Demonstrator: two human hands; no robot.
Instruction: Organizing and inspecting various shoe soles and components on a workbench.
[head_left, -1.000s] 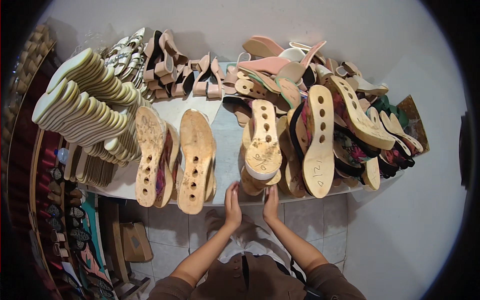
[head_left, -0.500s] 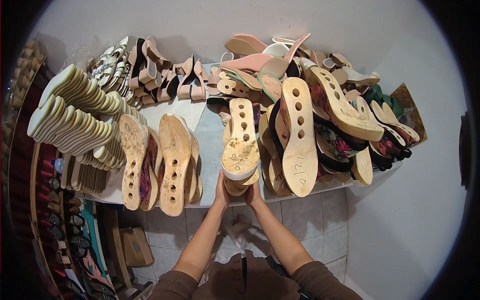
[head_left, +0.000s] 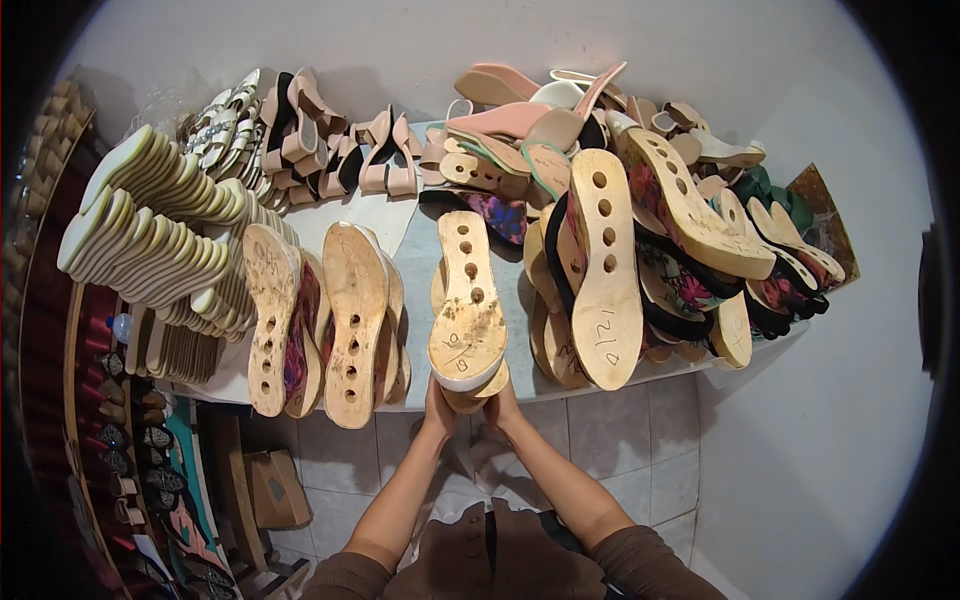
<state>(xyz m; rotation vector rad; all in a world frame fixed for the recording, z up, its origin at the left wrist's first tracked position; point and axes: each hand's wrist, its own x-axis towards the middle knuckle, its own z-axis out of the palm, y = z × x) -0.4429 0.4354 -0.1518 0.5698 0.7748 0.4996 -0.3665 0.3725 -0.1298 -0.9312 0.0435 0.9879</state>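
My left hand (head_left: 439,410) and my right hand (head_left: 502,405) grip the two sides of a small stack of wooden shoe lasts (head_left: 468,330) at the table's near edge. The top last lies sole up, with a row of holes, dark smudges, pencil marks and a white rim at its near end. My fingers are partly hidden beneath the stack. To the left stand two more piles of lasts (head_left: 355,320), with floral straps between some. On the right, a taller pile (head_left: 606,290) has black-edged floral straps. A floral strap (head_left: 495,215) lies just beyond the held stack.
Cream soles (head_left: 140,240) stand in tight rows at the left. Pink and beige sandals (head_left: 385,160) line the back against the wall. A shelf of shoes (head_left: 155,470) is at the lower left, beside a cardboard box (head_left: 277,490) on the tiled floor.
My hands and the held stack have shifted slightly left and toward me. More of the floral strap behind the stack now shows.
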